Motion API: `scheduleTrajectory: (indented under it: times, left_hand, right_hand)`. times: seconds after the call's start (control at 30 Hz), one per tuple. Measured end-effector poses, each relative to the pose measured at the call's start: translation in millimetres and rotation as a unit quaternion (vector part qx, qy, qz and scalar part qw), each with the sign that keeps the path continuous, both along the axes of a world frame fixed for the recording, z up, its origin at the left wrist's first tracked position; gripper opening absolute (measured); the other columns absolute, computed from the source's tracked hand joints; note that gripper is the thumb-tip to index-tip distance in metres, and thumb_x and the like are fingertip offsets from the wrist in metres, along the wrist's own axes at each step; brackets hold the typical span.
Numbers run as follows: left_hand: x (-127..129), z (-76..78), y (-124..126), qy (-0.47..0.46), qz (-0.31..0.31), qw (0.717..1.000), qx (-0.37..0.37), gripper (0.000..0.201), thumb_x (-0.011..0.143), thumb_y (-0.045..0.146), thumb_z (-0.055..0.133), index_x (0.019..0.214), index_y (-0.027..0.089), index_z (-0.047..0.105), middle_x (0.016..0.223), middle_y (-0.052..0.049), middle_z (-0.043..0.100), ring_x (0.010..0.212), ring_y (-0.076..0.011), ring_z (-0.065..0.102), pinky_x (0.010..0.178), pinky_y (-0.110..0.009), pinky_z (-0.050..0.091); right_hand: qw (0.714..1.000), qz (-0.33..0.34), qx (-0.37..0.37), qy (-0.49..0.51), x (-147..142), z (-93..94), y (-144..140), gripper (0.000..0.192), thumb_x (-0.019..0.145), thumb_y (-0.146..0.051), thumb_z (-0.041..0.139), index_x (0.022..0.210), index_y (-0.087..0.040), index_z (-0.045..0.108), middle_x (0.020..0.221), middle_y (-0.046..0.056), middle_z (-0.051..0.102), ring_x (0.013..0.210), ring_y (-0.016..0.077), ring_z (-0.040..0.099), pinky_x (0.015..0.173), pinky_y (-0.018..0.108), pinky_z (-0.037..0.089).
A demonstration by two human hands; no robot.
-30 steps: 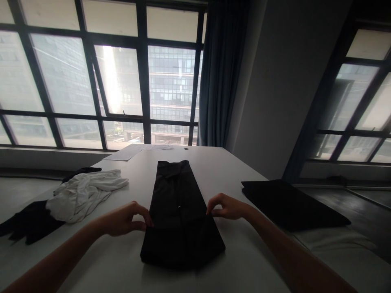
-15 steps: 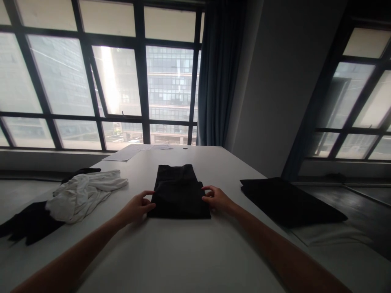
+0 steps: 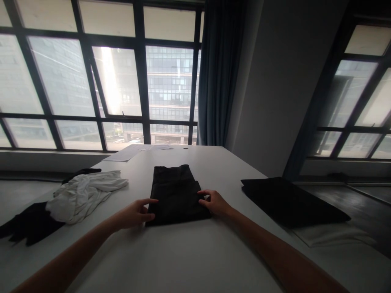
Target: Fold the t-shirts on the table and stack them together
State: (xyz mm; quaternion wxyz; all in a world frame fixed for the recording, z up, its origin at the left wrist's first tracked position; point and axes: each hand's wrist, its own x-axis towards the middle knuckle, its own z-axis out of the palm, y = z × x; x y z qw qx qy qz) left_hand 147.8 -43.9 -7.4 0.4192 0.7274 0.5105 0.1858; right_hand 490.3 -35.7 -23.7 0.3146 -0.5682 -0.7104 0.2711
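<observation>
A folded black garment (image 3: 175, 199) lies flat on the white table in front of me, turned slightly askew. Its upper layer ends a little short of the far edge of the layer beneath. My left hand (image 3: 137, 213) grips the near left edge, forefinger over the cloth and thumb nearer me. On the opposite side, my right hand (image 3: 215, 203) is closed on the right edge, thumb and forefinger at the fabric. Both hands rest low, by the tabletop. The undersides of the fingers and any fingers beneath the cloth are hidden.
Left of me lies a crumpled white garment (image 3: 87, 195) with black cloth (image 3: 32, 224) beside it. A flat black folded cloth (image 3: 290, 201) sits on a pale one (image 3: 331, 235) at the right. Paper sheets (image 3: 124, 154) lie at the far end of the table (image 3: 195, 256), before the windows.
The black garment has turned slightly, its near left corner coming toward me and its far edge shifting left. My left hand has moved a little nearer; my right hand has shifted slightly left.
</observation>
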Motion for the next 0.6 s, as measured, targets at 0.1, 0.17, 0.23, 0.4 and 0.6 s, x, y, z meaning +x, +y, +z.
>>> scheduleTrajectory:
  times: [0.1,0.17,0.23,0.4,0.6]
  left_hand:
    - [-1.9,-2.0,2.1,-0.015,-0.02,1.0,-0.014,0.083,0.062,0.059,0.073,0.131,0.016,0.056,0.06,0.007,0.05,0.058,-0.0124,0.043,0.057,-0.027,0.032]
    - [-2.2,-1.6,3.0,-0.021,-0.02,1.0,0.006,0.075,0.063,0.06,0.072,0.122,0.016,0.062,0.059,0.008,0.044,0.058,-0.0118,0.04,0.057,-0.026,0.031]
    - [-1.8,0.0,2.4,-0.023,-0.016,0.999,0.035,0.067,0.063,0.061,0.071,0.113,0.016,0.066,0.061,0.008,0.041,0.06,-0.0119,0.04,0.058,-0.026,0.032]
    - [-1.8,2.6,-1.1,-0.033,-0.042,0.998,0.046,0.065,0.064,0.056,0.074,0.119,0.021,0.064,0.082,0.001,0.058,0.07,-0.0149,0.05,0.066,-0.029,0.041]
    - [-3.7,-0.6,0.3,-0.002,-0.005,1.0,0.009,0.068,0.058,0.057,0.076,0.112,0.016,0.066,0.057,0.008,0.046,0.057,-0.012,0.043,0.057,-0.027,0.034]
  right_hand:
    - [0.999,0.028,-0.035,0.003,1.8,2.1,-1.2,0.052,0.078,-0.021,0.069,0.128,-0.013,0.061,0.116,0.012,0.068,0.077,0.014,0.064,0.07,0.027,0.053]
    - [0.999,0.027,-0.032,-0.022,1.2,2.7,-1.7,0.052,0.076,-0.018,0.071,0.127,-0.014,0.062,0.11,0.01,0.069,0.076,0.0135,0.062,0.07,0.026,0.051]
    - [0.998,0.016,-0.017,-0.052,-0.4,2.2,-1.7,0.049,0.075,-0.017,0.072,0.123,-0.014,0.065,0.1,0.008,0.071,0.073,0.0136,0.06,0.07,0.027,0.049]
    - [0.997,0.013,0.006,-0.072,-2.8,-1.4,-1.1,0.045,0.076,-0.018,0.071,0.12,-0.015,0.067,0.097,0.006,0.071,0.072,0.0139,0.06,0.069,0.027,0.048]
    - [0.997,0.014,-0.009,-0.069,-4.6,2.6,-5.5,0.046,0.078,-0.02,0.07,0.123,-0.015,0.066,0.111,0.009,0.07,0.08,0.0158,0.063,0.071,0.027,0.051]
